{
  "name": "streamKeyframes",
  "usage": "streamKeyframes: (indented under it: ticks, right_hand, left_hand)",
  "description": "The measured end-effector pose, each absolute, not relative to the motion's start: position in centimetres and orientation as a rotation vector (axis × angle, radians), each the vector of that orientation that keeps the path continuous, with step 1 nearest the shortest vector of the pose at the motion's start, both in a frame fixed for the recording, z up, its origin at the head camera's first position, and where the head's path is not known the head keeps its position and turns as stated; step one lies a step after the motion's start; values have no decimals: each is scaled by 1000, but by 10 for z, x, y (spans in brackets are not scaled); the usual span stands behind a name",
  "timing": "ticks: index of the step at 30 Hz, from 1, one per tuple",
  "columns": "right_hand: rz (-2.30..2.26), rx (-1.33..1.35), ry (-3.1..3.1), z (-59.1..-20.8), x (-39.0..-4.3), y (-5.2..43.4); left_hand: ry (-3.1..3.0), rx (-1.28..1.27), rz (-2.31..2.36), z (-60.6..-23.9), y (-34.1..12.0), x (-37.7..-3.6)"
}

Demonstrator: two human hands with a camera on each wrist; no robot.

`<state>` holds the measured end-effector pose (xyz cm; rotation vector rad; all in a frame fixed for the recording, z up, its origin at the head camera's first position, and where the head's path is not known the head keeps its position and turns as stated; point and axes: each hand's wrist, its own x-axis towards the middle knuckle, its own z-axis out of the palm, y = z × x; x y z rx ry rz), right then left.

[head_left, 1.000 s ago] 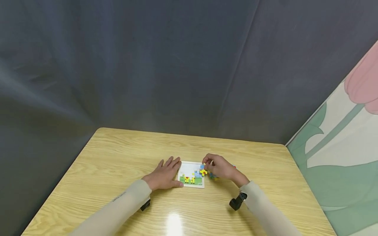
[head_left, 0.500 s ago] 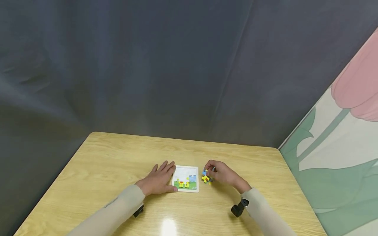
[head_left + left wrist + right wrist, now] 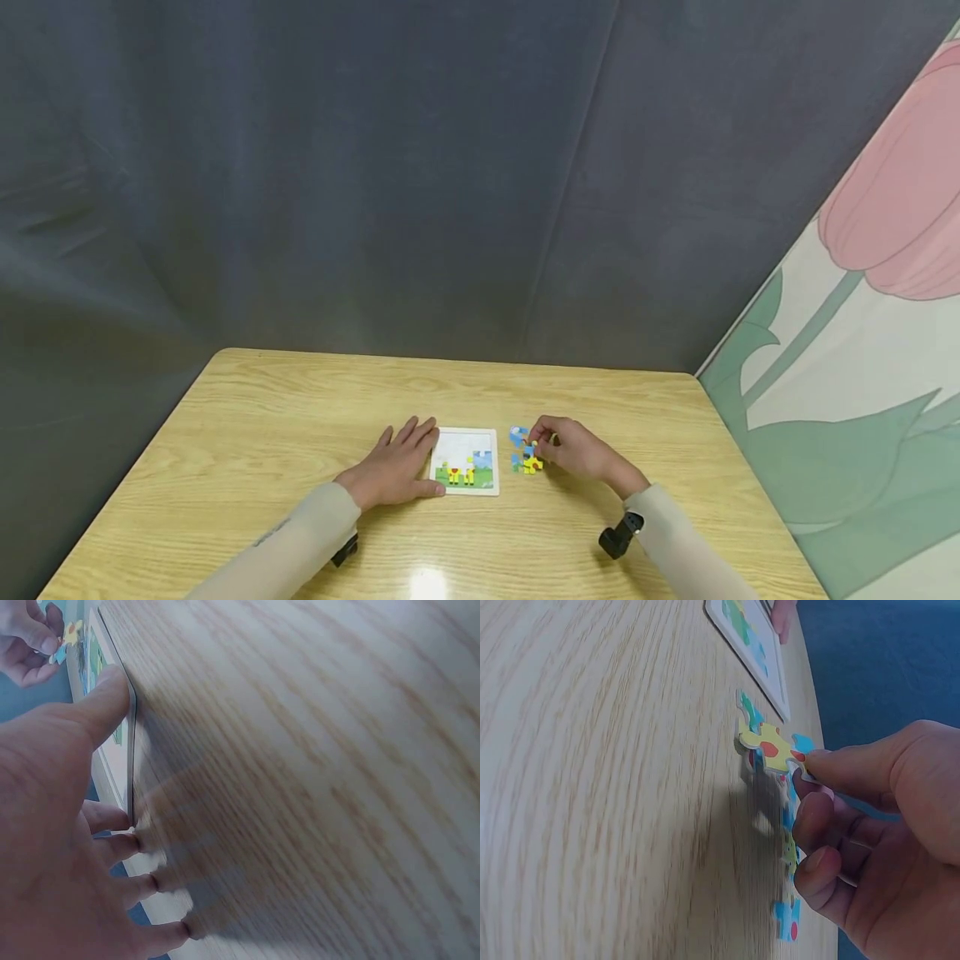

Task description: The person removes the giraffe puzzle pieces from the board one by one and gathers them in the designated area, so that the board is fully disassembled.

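A white-framed jigsaw tray [image 3: 457, 443] lies on the table, its lower part filled with a green, yellow and blue picture. My left hand [image 3: 393, 467] rests at its left side, fingers spread, with the thumb on the lower left corner. In the left wrist view, the fingertips touch the tabletop beside the frame. My right hand [image 3: 577, 450] pinches a yellow jigsaw piece [image 3: 769, 748] with red spots and a blue end between thumb and index finger. That piece hangs over several loose jigsaw pieces [image 3: 784, 921] right of the tray, partly hidden by it and the hand.
The wood-grain table [image 3: 300, 400] reaches back to a dark curtain [image 3: 375, 208]. A flower-patterned panel [image 3: 847, 375] stands along the right side. Each wrist wears a small black camera [image 3: 617, 540].
My right hand has carried the yellow jigsaw piece from the tray's right edge out to the right, over the loose pieces. My left hand stays at the tray; the head view has shifted somewhat.
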<state>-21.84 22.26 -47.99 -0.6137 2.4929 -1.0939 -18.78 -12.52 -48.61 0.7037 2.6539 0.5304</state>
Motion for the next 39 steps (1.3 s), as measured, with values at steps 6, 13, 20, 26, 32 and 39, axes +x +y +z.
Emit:
streamKeyframes:
  ticks: [6,13,20,26,32,39]
  right_hand:
    - [-1092,-628,2475,-479,-219,226]
    - [-1087,-610,2509,-472,-217,250]
    - [-1076,-649,2479,-476,-218,250]
    - [-1040,-622,2497,-480,-216,246]
    - [-989,-597,2541,-485,-215,246]
    - [-928,-609,2595,-486,-214,244]
  left_hand:
    - [2651,695,516,-487,-130,-187]
    - [2651,760,472,-490,-117,-199]
    - [2640,702,463,-489,-122,-196]
    - [2635,693,473,-489,-125,-193]
    - [2636,687,473,-486,-124,-192]
    - [2637,681,468,-486,-123,-192]
